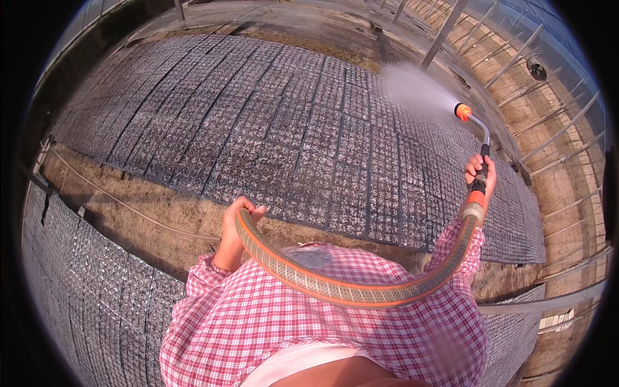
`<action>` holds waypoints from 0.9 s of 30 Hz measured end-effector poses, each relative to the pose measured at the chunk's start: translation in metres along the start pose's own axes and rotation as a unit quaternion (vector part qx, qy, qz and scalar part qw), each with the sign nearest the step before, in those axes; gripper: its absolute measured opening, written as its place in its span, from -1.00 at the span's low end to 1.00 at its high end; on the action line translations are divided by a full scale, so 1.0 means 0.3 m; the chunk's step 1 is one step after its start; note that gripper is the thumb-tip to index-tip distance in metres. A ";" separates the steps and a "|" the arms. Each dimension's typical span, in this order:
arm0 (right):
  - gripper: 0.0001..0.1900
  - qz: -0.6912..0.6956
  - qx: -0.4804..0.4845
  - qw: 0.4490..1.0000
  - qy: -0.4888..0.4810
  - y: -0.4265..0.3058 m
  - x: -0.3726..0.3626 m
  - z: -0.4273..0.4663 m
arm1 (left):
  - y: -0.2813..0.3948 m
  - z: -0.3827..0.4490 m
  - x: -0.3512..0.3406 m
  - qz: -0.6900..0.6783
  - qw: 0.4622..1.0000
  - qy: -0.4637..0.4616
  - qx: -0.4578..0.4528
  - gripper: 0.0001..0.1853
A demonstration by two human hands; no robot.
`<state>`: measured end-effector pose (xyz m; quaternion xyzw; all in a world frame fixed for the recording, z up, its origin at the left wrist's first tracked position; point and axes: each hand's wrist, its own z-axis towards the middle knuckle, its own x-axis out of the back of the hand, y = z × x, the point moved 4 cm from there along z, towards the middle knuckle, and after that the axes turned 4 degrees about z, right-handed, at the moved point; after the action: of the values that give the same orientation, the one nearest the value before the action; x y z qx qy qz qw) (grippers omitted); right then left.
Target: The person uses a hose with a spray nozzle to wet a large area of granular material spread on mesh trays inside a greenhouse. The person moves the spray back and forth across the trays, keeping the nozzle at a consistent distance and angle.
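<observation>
My right hand [480, 170] grips the black handle of a watering wand [485, 130], out to the right above the trays. From its orange spray head [463, 111] a fan of water [420, 89] shoots towards the far left. A thick reinforced garden hose [358, 294] with orange stripes runs from the wand's orange connector in a curve across my front. My left hand [240, 217] is closed around the hose near the bed's front edge. Below the wand spreads a wide bed of seedling trays [300, 145] with small filled cells; fine contents cannot be made out.
A second bed of trays [96, 280] lies at the lower left, beyond a bare soil path [159, 213]. A thin hose [130, 208] trails along that path. Metal greenhouse poles [442, 34] and ribs [556, 135] stand at the right, near a round fan-like object [536, 69].
</observation>
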<state>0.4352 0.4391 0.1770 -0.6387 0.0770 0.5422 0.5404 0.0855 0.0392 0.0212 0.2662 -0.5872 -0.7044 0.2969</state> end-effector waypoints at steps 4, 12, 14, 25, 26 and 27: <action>-0.82 0.018 -0.041 0.997 -0.058 0.213 -0.188 0.199 | -0.004 -0.043 0.096 -0.017 0.998 0.052 0.031 -0.76; -0.87 0.052 -0.148 0.959 -0.236 0.551 -0.630 0.461 | 0.001 -0.098 0.249 0.015 0.990 0.138 0.004 -0.74; -0.87 0.060 -0.154 0.948 -0.272 0.600 -0.728 0.477 | 0.010 -0.106 0.267 0.012 0.988 0.152 0.031 -0.73; -0.48 -0.074 -0.116 0.936 -0.323 0.666 -0.945 0.479 | -0.071 -0.110 0.288 0.006 0.976 0.214 0.042 -0.72; -0.46 -0.088 -0.114 0.939 -0.312 0.653 -0.929 0.485 | -0.066 -0.104 0.277 -0.006 0.977 0.209 0.044 -0.74; -0.44 -0.103 -0.112 0.942 -0.300 0.642 -0.911 0.482 | -0.065 -0.101 0.271 -0.006 0.978 0.201 0.053 -0.74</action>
<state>0.1058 0.3400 0.2972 -0.5071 -0.2159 0.6556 0.5161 0.0500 -0.0378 -0.0052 0.4214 -0.5503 -0.6062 0.3901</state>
